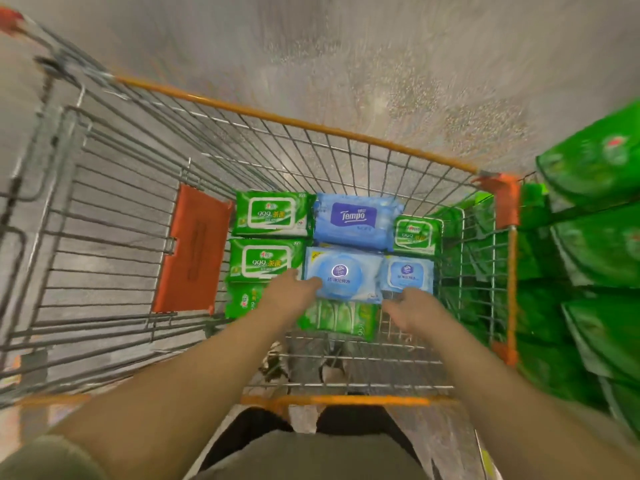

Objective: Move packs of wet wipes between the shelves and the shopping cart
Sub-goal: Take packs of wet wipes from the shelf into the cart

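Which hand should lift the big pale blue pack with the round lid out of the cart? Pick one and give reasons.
Left, probably. The left hand already has its fingers on the near left corner of the big pale blue pack. The right hand sits nearer the smaller blue pack beside it.

Shop aisle: a wire shopping cart point(311, 140) with orange trim is standing on speckled grey floor point(346, 46), shelves point(595, 244) of green packs are running along the right.
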Demonstrator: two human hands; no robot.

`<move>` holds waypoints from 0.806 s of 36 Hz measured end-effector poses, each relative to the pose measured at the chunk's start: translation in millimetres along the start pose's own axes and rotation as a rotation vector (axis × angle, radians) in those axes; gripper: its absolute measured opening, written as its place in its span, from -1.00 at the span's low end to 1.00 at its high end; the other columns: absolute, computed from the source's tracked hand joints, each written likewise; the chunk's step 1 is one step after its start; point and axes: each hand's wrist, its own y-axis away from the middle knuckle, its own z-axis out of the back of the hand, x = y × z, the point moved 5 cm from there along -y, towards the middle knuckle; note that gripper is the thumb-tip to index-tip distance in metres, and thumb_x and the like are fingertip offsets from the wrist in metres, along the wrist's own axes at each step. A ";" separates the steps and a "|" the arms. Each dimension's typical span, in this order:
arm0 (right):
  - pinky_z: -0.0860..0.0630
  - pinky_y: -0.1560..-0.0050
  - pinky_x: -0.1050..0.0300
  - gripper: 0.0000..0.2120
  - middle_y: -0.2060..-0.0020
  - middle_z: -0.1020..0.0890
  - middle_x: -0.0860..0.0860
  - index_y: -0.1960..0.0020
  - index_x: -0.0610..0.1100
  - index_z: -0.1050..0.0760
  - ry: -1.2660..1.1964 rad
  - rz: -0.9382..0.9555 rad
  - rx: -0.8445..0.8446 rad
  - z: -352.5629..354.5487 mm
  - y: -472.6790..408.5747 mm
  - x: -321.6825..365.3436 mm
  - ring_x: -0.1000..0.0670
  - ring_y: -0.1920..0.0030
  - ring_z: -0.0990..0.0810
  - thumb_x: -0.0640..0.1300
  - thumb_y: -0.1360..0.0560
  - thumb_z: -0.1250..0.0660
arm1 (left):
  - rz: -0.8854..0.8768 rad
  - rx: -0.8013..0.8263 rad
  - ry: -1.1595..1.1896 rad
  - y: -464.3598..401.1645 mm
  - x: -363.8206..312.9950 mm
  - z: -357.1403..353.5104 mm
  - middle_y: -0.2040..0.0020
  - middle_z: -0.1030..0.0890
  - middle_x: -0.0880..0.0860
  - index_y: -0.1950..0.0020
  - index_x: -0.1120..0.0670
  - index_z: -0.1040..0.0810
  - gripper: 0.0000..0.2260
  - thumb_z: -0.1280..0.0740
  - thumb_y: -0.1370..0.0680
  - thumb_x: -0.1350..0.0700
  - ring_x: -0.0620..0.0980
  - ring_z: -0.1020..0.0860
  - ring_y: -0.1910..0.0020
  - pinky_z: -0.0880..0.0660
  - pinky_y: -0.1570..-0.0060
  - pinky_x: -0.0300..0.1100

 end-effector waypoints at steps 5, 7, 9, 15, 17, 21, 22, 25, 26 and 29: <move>-0.46 -0.16 0.07 -0.46 -0.37 -0.53 -0.16 -0.37 -0.12 -0.46 -0.122 0.137 -0.181 45.2 63.6 26.6 -0.16 -0.27 -0.53 0.21 -0.54 -0.23 | -0.255 -0.127 -0.132 53.6 -37.7 39.6 -0.50 -0.38 0.06 -0.54 0.02 -0.32 -0.36 -0.34 -0.53 -0.22 0.11 -0.41 -0.42 -0.36 -0.33 -0.11; -0.44 -0.14 0.08 -0.52 -0.35 -0.54 -0.15 -0.40 -0.12 -0.45 -0.164 0.200 -0.240 62.1 91.1 37.7 -0.17 -0.26 -0.54 0.13 -0.58 -0.29 | -0.352 -0.181 -0.171 77.8 -51.6 54.0 -0.54 -0.33 0.07 -0.56 0.02 -0.29 -0.36 -0.35 -0.55 -0.20 0.08 -0.34 -0.48 -0.30 -0.37 -0.10; -0.43 -0.21 0.06 -0.53 -0.38 -0.50 -0.16 -0.44 -0.14 -0.41 -0.167 0.253 -0.294 79.0 118.1 47.1 -0.18 -0.31 -0.51 0.06 -0.62 -0.30 | -0.423 -0.228 -0.202 99.1 -60.6 67.8 -0.56 -0.29 0.04 -0.57 0.00 -0.27 -0.32 -0.35 -0.54 -0.22 0.04 -0.29 -0.51 -0.25 -0.43 -0.09; -0.25 -0.48 0.04 -0.38 -0.57 -0.27 -0.04 -0.60 -0.08 -0.19 -0.094 0.306 -0.427 119.0 181.0 61.6 -0.10 -0.53 -0.29 0.14 -0.63 -0.23 | -0.592 -0.371 -0.250 160.7 -80.5 109.7 -0.56 -0.28 -0.04 -0.57 -0.09 -0.24 -0.28 -0.35 -0.49 -0.30 -0.01 -0.25 -0.52 -0.24 -0.46 -0.05; -0.24 -0.50 0.01 -0.35 -0.58 -0.26 -0.04 -0.61 -0.09 -0.17 -0.081 0.323 -0.477 128.6 200.9 63.8 -0.11 -0.54 -0.27 0.15 -0.63 -0.22 | -0.633 -0.389 -0.269 178.9 -87.1 119.8 -0.58 -0.25 -0.04 -0.59 -0.09 -0.21 -0.27 -0.35 -0.49 -0.29 -0.02 -0.22 -0.53 -0.20 -0.47 -0.07; -0.31 -0.44 0.00 -0.40 -0.52 -0.34 -0.09 -0.56 -0.13 -0.25 -0.058 0.340 -0.586 140.4 240.6 64.9 -0.14 -0.48 -0.36 0.14 -0.62 -0.24 | -0.734 -0.399 -0.275 208.6 -98.9 136.7 -0.60 -0.19 -0.05 -0.61 -0.08 -0.16 -0.23 -0.36 -0.48 -0.29 -0.04 -0.18 -0.56 -0.15 -0.48 -0.11; -0.32 -0.42 0.01 -0.42 -0.49 -0.38 -0.10 -0.52 -0.14 -0.30 -0.063 0.336 -0.618 142.4 249.0 64.6 -0.14 -0.46 -0.38 0.15 -0.62 -0.25 | -0.759 -0.391 -0.272 214.6 -101.2 140.1 -0.61 -0.18 -0.05 -0.61 -0.07 -0.14 -0.21 -0.36 -0.48 -0.30 -0.05 -0.16 -0.56 -0.13 -0.50 -0.10; -0.36 -0.38 0.02 -0.44 -0.42 -0.47 -0.10 -0.45 -0.13 -0.38 -0.093 0.317 -0.699 145.7 274.8 60.3 -0.12 -0.42 -0.41 0.17 -0.58 -0.28 | -0.837 -0.349 -0.276 232.3 -108.4 146.8 -0.61 -0.15 -0.06 -0.62 -0.09 -0.10 -0.19 -0.35 -0.48 -0.31 -0.05 -0.13 -0.58 -0.11 -0.54 -0.06; -0.40 -0.35 0.03 -0.45 -0.39 -0.50 -0.10 -0.43 -0.12 -0.40 -0.109 0.302 -0.725 146.2 282.0 57.2 -0.12 -0.38 -0.45 0.19 -0.57 -0.29 | -0.863 -0.342 -0.282 237.9 -110.5 148.8 -0.61 -0.16 -0.07 -0.62 -0.11 -0.09 -0.19 -0.35 -0.47 -0.31 -0.05 -0.14 -0.57 -0.12 -0.53 -0.06; -0.45 -0.33 -0.01 -0.48 -0.37 -0.51 -0.09 -0.41 -0.08 -0.42 -0.129 0.250 -0.802 143.9 311.5 47.4 -0.15 -0.31 -0.50 0.20 -0.56 -0.29 | -0.934 -0.304 -0.307 257.1 -114.9 153.1 -0.61 -0.14 -0.10 -0.62 -0.15 -0.07 -0.19 -0.36 -0.47 -0.32 -0.06 -0.13 -0.57 -0.13 -0.52 -0.06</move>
